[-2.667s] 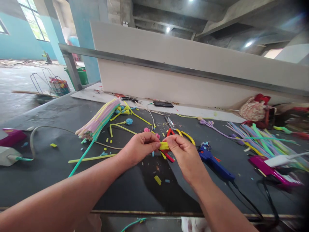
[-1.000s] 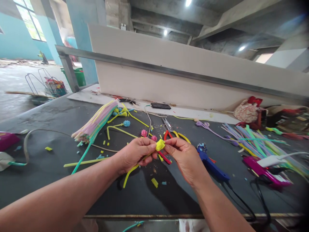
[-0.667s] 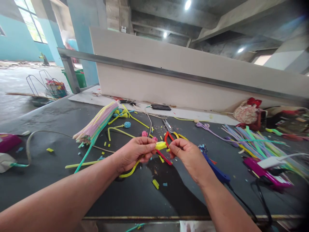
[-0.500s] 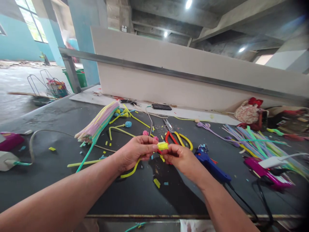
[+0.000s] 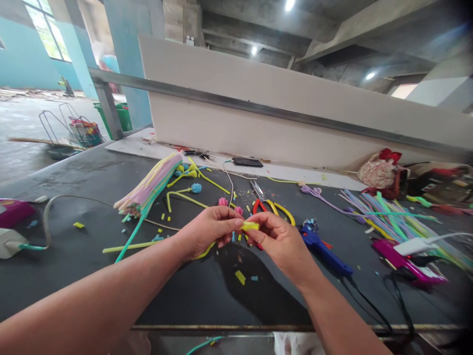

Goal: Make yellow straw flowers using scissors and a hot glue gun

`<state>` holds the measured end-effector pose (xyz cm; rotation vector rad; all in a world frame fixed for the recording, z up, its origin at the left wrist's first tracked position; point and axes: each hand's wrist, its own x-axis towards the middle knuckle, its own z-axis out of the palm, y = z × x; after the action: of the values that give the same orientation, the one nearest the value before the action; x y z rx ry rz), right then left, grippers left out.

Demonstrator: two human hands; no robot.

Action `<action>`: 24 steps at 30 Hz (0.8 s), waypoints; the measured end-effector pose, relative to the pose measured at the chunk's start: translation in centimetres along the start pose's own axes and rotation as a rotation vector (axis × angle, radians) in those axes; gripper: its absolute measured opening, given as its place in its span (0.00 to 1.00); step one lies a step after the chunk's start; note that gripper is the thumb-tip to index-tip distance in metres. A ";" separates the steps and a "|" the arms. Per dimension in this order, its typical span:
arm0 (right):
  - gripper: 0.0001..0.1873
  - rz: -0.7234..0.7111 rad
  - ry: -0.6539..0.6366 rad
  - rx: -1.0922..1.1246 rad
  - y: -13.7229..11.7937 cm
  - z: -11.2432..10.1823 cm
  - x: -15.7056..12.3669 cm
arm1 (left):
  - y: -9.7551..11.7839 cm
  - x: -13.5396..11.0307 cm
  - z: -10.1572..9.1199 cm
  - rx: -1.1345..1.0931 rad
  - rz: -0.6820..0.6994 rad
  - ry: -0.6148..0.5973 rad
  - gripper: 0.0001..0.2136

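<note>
Over the middle of the table, a small yellow fuzzy piece (image 5: 250,226), like pipe cleaner, is pinched between my two hands. My left hand (image 5: 210,228) grips its left end with thumb and fingers. My right hand (image 5: 278,241) closes its thumb and fingertips on the right end, hiding part of it. Scissors (image 5: 275,204) with red and yellow handles lie just behind my right hand. Two small pink fuzzy pieces (image 5: 222,201) show behind my left fingers. Below the hands lies a yellow offcut (image 5: 240,277).
A bundle of pastel pipe cleaners (image 5: 150,185) lies at left, another (image 5: 384,212) at right. A blue glue gun (image 5: 327,254) with a cord rests right of my right hand. Further off are a phone (image 5: 247,162) and a magenta device (image 5: 408,261) near the right edge.
My right fingers have moved up and over the right end of the yellow piece. It now looks narrower and more squeezed. My left hand has barely moved.
</note>
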<state>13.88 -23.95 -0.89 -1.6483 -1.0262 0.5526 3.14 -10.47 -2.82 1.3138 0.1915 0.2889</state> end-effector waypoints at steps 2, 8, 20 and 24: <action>0.08 -0.027 -0.001 -0.077 0.1 -0.1 -0.1 | 0.1 -0.1 0.0 0.015 -0.028 -0.019 0.12; 0.02 -0.113 0.010 -0.218 -0.1 0.0 -0.5 | 0.3 -0.4 0.1 0.033 -0.070 -0.034 0.11; 0.17 -0.002 -0.009 0.124 0.6 0.4 0.3 | 0.6 -0.1 0.0 0.194 -0.010 -0.015 0.13; 0.18 -0.055 0.081 0.052 0.1 -1.4 0.2 | 1.1 0.1 -0.8 0.041 -0.057 -0.023 0.15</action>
<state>15.10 -24.59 -0.46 -1.5794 -0.9874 0.4683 2.87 -9.44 -1.96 1.3497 0.2164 0.2222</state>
